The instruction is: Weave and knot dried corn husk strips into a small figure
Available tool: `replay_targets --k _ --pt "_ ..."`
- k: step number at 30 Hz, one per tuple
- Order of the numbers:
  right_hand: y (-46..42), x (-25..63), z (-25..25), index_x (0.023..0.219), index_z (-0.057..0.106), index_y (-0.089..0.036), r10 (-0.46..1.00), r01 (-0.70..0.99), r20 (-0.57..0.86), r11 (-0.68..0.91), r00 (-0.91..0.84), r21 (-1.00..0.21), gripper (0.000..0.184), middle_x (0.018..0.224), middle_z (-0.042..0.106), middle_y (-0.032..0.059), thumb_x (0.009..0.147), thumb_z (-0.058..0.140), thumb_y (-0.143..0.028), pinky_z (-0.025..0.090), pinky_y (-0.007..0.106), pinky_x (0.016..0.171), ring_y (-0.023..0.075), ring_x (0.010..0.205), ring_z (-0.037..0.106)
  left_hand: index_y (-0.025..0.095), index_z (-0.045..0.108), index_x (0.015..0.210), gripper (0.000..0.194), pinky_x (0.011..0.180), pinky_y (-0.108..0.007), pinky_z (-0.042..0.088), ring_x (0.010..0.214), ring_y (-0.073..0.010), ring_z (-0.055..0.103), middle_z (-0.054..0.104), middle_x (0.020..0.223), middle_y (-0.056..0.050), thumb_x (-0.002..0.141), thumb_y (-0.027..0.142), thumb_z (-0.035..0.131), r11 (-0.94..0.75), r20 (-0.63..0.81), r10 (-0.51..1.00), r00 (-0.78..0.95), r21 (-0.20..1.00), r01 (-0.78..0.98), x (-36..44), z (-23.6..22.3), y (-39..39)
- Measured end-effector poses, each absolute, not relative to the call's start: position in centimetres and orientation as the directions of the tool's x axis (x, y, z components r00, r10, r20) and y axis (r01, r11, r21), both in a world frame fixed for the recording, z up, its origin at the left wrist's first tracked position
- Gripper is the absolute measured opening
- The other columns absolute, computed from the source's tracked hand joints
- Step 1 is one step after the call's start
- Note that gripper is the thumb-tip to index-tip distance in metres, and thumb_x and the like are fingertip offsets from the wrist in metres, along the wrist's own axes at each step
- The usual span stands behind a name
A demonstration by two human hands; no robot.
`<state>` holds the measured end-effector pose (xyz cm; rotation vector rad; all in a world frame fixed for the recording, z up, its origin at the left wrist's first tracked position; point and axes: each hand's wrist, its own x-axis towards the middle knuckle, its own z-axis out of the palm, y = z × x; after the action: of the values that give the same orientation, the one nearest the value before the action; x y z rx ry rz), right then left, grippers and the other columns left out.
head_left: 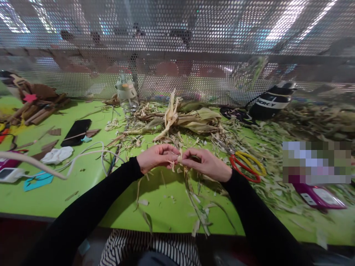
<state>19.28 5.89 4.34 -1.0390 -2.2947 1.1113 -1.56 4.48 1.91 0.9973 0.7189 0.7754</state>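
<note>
In the head view, both hands meet over the middle of the green table (pixel 116 199). My left hand (pixel 158 157) is closed, its thumb and fingers pinching a small pale piece of corn husk (pixel 179 158). From the other side my right hand (pixel 205 162) pinches the same piece. Fingers cover part of it, so its full shape is hidden. Just beyond lies a pile of dried corn husks (pixel 196 120), with a pale twisted husk figure (pixel 170 114) leaning on top. To the right of my right hand rest scissors (pixel 246 164) with red and yellow handles.
A clear bottle (pixel 127 92) and a black bottle (pixel 273 101) stand at the back before a perforated metal screen (pixel 177 74). On the left are a black phone (pixel 76 132), crumpled tissue (pixel 57 155) and white cable (pixel 91 147). Husk scraps (pixel 277 184) and a magenta device (pixel 318 195) lie right.
</note>
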Motion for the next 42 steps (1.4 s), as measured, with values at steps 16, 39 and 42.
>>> replay_targets --k 16,39,42 --pt "5.1 18.4 3.8 0.080 0.060 -0.021 0.764 0.565 0.588 0.618 -0.267 -0.546 0.014 0.108 0.060 0.0088 0.082 0.060 -0.035 0.043 0.043 0.087 0.0248 0.103 0.054 0.012 0.055 0.076 0.032 0.057 -0.021 0.048 0.057 -0.0068 0.059 0.066 0.071 -0.002 0.064 0.032 0.078 0.310 -0.137 0.834 0.535 0.918 -0.249 -0.2 0.7 3.7" --pt "4.4 17.9 3.3 0.095 0.065 -0.025 0.505 0.465 0.599 0.853 -0.621 -0.237 0.017 0.102 0.062 0.0067 0.082 0.059 -0.018 0.042 0.041 0.082 0.0228 0.095 0.055 0.015 0.050 0.078 0.035 0.055 -0.018 0.042 0.054 -0.0036 0.051 0.054 0.064 0.006 0.060 0.027 0.078 0.239 -0.115 0.942 0.315 0.889 -0.390 -0.2 1.4 3.7" --pt "4.6 17.9 3.1 0.085 0.066 -0.024 0.464 0.428 0.625 0.876 -0.628 -0.220 0.010 0.090 0.063 0.0048 0.083 0.058 -0.019 0.043 0.036 0.076 0.0192 0.084 0.056 0.016 0.050 0.082 0.034 0.054 -0.018 0.039 0.056 -0.0046 0.050 0.054 0.069 0.005 0.065 0.031 0.075 0.147 -0.042 0.947 0.318 0.938 -0.314 -0.2 1.5 3.7"
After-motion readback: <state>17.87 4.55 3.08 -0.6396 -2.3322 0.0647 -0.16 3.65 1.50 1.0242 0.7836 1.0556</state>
